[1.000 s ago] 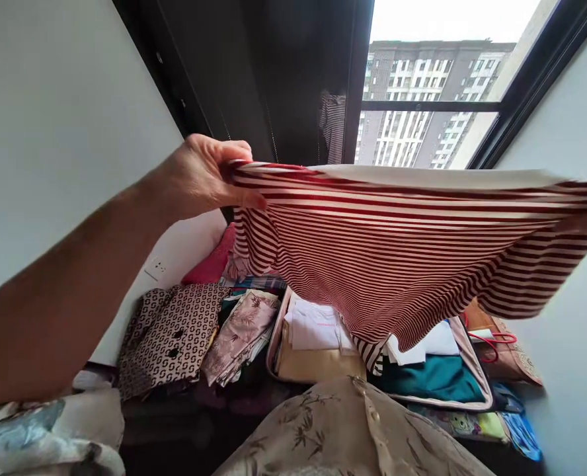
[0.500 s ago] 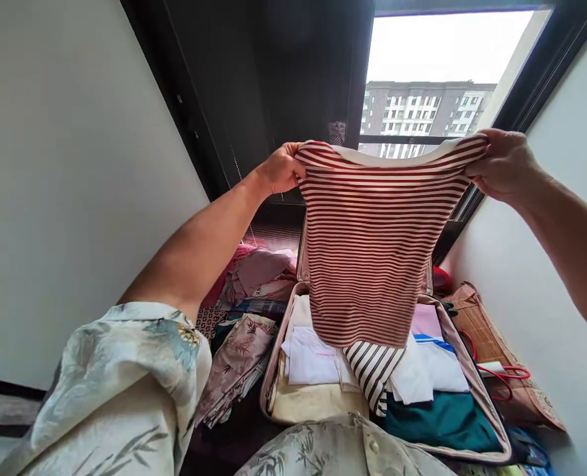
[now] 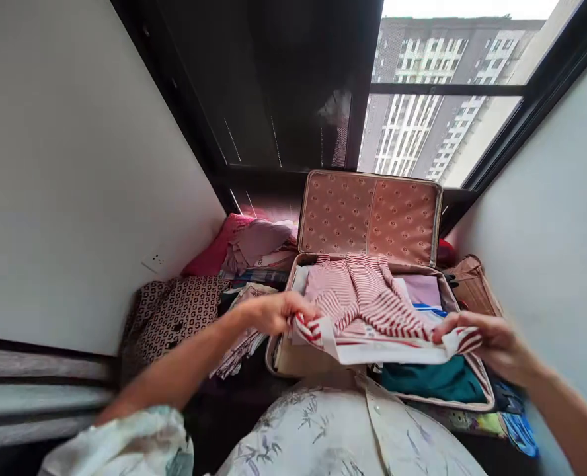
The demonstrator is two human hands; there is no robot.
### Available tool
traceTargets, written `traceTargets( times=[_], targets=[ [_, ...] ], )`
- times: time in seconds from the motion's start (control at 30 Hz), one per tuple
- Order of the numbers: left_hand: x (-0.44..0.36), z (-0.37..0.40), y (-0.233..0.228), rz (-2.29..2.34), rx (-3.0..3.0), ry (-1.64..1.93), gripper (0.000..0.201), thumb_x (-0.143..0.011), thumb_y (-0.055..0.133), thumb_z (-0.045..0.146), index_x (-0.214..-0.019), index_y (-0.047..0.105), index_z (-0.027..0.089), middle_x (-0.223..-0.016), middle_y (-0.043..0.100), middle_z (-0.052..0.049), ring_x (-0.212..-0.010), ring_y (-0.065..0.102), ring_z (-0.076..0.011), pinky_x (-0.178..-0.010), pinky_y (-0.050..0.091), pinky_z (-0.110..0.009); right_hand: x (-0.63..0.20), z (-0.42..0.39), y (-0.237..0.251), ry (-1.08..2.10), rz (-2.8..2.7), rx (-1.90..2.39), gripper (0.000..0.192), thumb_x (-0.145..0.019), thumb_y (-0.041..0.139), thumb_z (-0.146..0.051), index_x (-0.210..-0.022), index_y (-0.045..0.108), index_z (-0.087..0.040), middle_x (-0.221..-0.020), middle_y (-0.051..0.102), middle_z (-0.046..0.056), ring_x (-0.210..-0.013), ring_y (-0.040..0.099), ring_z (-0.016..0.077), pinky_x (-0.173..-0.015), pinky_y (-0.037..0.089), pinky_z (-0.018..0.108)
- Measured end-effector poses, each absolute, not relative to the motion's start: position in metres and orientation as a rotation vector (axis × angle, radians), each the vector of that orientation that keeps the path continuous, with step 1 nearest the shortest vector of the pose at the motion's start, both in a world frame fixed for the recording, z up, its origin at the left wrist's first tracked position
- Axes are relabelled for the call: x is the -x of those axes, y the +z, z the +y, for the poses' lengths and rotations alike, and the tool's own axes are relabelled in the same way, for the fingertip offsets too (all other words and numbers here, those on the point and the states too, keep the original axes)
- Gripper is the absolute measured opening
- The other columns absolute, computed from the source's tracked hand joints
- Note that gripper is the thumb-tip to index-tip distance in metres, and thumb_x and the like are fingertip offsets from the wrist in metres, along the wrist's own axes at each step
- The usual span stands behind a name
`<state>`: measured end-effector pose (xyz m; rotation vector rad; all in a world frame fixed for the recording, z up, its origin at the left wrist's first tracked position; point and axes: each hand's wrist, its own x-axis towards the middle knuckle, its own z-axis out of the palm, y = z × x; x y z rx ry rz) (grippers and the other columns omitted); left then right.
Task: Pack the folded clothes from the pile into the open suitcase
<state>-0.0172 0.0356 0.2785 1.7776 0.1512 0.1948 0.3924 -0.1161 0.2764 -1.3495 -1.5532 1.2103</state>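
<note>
A red-and-white striped shirt (image 3: 367, 291) lies spread over the clothes in an open suitcase (image 3: 484, 396). Its white neckband faces me and is lifted at both ends. My left hand (image 3: 281, 313) is closed on one shoulder of the shirt, and my right hand (image 3: 492, 340) grips the opposite shoulder. Beneath the shirt, parts of a dark green garment (image 3: 430, 382), a mauve piece (image 3: 422, 291) and a cream cloth (image 3: 298, 357) show. Both hands are slightly blurred.
The suitcase lid (image 3: 367, 218), lined in patterned pink, stands up at the back under the window (image 3: 432, 119). Folded clothes (image 3: 258, 244) and a patterned brown cloth (image 3: 174, 317) are piled at the left. A brown woven bag (image 3: 474, 284) leans near the right wall.
Both hands have come down and nearer to me with the striped shirt. It hung upright in the air before and now lies across the suitcase. My view has tilted downward.
</note>
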Motion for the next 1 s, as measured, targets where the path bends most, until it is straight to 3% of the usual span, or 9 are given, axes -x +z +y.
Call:
traceTargets(
  times=[0.1, 0.2, 0.43, 0.6, 0.7, 0.8, 0.93, 1.0],
  targets=[
    [0.028, -0.011, 0.199, 0.264, -1.585, 0.206, 0.051, -0.091, 0.068, 0.061, -0.087, 0.078, 0.011, -0.090, 0.075, -0.013, -0.085, 0.068, -0.0234, -0.082, 0.053, -0.030, -0.378, -0.152, 0.216, 1.386, -1.500, 1.397, 0.035, -0.085, 0.075, -0.050, -0.095, 0.078, -0.017, -0.089, 0.076, 0.010, -0.077, 0.071, 0.0216, -0.071, 0.060, 0.031],
    [0.040, -0.041, 0.159, 0.325, -1.476, 0.240, 0.055, -0.094, 0.062, 0.062, -0.097, 0.081, 0.011, -0.095, 0.076, -0.014, -0.093, 0.070, -0.0251, -0.089, 0.053, -0.032, -0.365, -0.166, 0.196, 1.571, -1.461, 1.363, 0.031, -0.088, 0.072, -0.048, -0.088, 0.076, -0.017, -0.090, 0.075, 0.009, -0.080, 0.070, 0.0197, -0.076, 0.059, 0.031],
    [0.049, -0.052, 0.152, 0.335, -1.419, 0.227, 0.046, -0.094, 0.066, 0.053, -0.101, 0.080, 0.010, -0.100, 0.077, -0.015, -0.095, 0.071, -0.0253, -0.091, 0.053, -0.033, -0.364, -0.150, 0.206, 1.880, -1.392, 1.318, 0.032, -0.084, 0.077, -0.048, -0.090, 0.076, -0.016, -0.090, 0.074, 0.009, -0.083, 0.069, 0.0199, -0.081, 0.058, 0.032],
    [0.035, 0.000, 0.148, 0.513, -1.370, 0.355, 0.042, -0.080, 0.081, 0.049, -0.092, 0.077, 0.009, -0.085, 0.074, -0.010, -0.079, 0.068, -0.0218, -0.078, 0.055, -0.031, -0.371, -0.091, 0.214, 1.699, -1.341, 1.363, 0.038, -0.071, 0.086, -0.051, -0.084, 0.071, -0.018, -0.082, 0.072, 0.006, -0.079, 0.069, 0.0207, -0.078, 0.059, 0.033],
    [0.026, 0.036, 0.165, 0.526, -1.438, 0.386, 0.038, -0.075, 0.084, 0.042, -0.093, 0.075, 0.009, -0.082, 0.072, -0.008, -0.081, 0.068, -0.0224, -0.080, 0.056, -0.033, -0.375, -0.059, 0.229, 1.566, -1.349, 1.397, 0.042, -0.069, 0.087, -0.053, -0.083, 0.069, -0.018, -0.081, 0.072, 0.006, -0.078, 0.069, 0.0206, -0.077, 0.060, 0.034],
    [0.027, 0.064, 0.201, 0.575, -1.633, 0.463, 0.036, -0.075, 0.083, 0.035, -0.100, 0.075, 0.010, -0.095, 0.074, -0.009, -0.086, 0.068, -0.0205, -0.081, 0.055, -0.030, -0.387, -0.048, 0.253, 1.375, -1.456, 1.472, 0.046, -0.069, 0.086, -0.058, -0.087, 0.070, -0.019, -0.087, 0.074, 0.008, -0.082, 0.070, 0.0212, -0.079, 0.060, 0.033],
    [0.033, 0.091, 0.278, 0.820, -1.825, 0.742, 0.036, -0.076, 0.081, 0.038, -0.103, 0.076, 0.014, -0.110, 0.073, -0.009, -0.071, 0.061, -0.0129, -0.059, 0.050, -0.023, -0.414, -0.053, 0.307, 0.913, -1.477, 1.560, 0.052, -0.068, 0.088, -0.062, -0.096, 0.073, -0.021, -0.091, 0.075, 0.007, -0.077, 0.069, 0.0174, -0.069, 0.058, 0.027],
    [0.031, 0.099, 0.324, 0.895, -1.890, 0.881, 0.034, -0.075, 0.082, 0.039, -0.099, 0.076, 0.016, -0.101, 0.073, -0.006, -0.064, 0.057, -0.0109, -0.053, 0.045, -0.022, -0.428, -0.057, 0.342, 0.698, -1.490, 1.568, 0.051, -0.067, 0.088, -0.064, -0.092, 0.072, -0.023, -0.081, 0.072, 0.005, -0.061, 0.063, 0.0131, -0.054, 0.052, 0.025]
  ],
)
